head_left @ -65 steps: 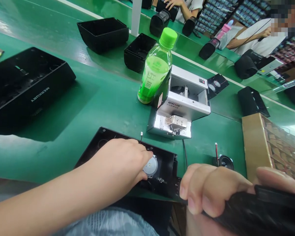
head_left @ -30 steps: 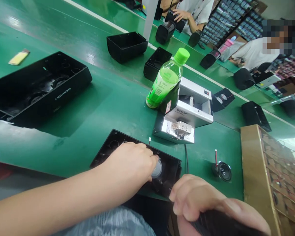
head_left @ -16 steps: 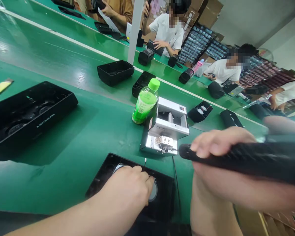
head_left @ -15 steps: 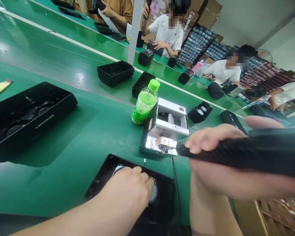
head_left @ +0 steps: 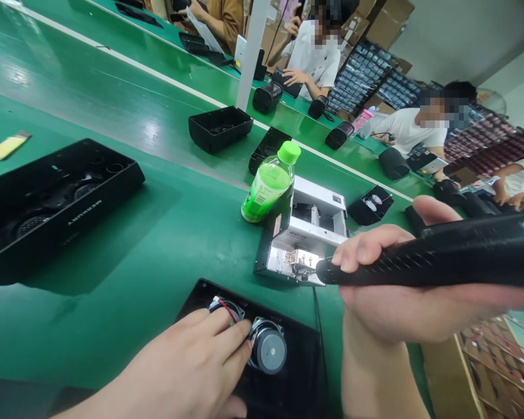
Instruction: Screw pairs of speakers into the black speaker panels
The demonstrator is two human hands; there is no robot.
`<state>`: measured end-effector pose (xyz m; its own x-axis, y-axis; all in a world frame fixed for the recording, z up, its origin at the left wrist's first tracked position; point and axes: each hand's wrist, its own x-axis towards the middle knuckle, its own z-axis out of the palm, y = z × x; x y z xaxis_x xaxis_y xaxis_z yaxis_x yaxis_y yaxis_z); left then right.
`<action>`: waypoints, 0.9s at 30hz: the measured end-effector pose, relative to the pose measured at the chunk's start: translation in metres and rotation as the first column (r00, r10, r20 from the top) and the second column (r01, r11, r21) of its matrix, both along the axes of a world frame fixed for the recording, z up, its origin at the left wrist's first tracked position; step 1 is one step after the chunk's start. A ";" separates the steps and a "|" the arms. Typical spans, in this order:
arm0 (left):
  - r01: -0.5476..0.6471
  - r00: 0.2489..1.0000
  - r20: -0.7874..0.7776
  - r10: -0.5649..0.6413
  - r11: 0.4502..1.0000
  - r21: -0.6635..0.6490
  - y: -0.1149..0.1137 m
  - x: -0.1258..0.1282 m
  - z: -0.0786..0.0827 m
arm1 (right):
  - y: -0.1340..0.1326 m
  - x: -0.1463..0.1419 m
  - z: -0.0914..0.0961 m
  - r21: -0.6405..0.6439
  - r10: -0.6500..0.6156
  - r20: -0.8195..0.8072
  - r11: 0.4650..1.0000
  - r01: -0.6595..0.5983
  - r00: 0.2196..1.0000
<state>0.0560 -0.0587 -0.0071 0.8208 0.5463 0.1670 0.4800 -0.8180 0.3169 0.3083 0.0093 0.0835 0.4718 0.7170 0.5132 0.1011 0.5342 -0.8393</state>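
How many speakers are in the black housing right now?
2: one speaker with a red wire by the left hand, another speaker beside it. The hand may hide more.

The left hand (head_left: 187, 361) reaches in from the lower edge, palm down, its fingers (head_left: 227, 331) extended and slightly spread. The right hand (head_left: 388, 291) sits higher and further right, curled in a closed grip, with the thumb (head_left: 436, 208) on top and the forearm (head_left: 375, 378) running up from below.

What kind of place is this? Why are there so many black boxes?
It's probably a factory. There are long green workbenches, rows of black speaker boxes, and a right hand holding an electric screwdriver.
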 end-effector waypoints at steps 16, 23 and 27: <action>0.045 0.999 -0.004 -0.046 0.994 -0.096 0.008 0.001 0.000 | 0.009 -0.012 -0.014 0.033 -0.028 0.078 0.999 0.025 0.997; 0.055 0.998 0.039 -0.053 0.997 -0.056 0.006 -0.001 -0.006 | -0.038 0.016 -0.016 0.048 0.175 -0.041 0.984 -0.173 0.984; 0.074 0.995 0.066 -0.072 0.997 -0.028 0.007 0.001 -0.008 | -0.072 0.014 -0.015 0.017 0.124 -0.047 0.992 -0.123 0.991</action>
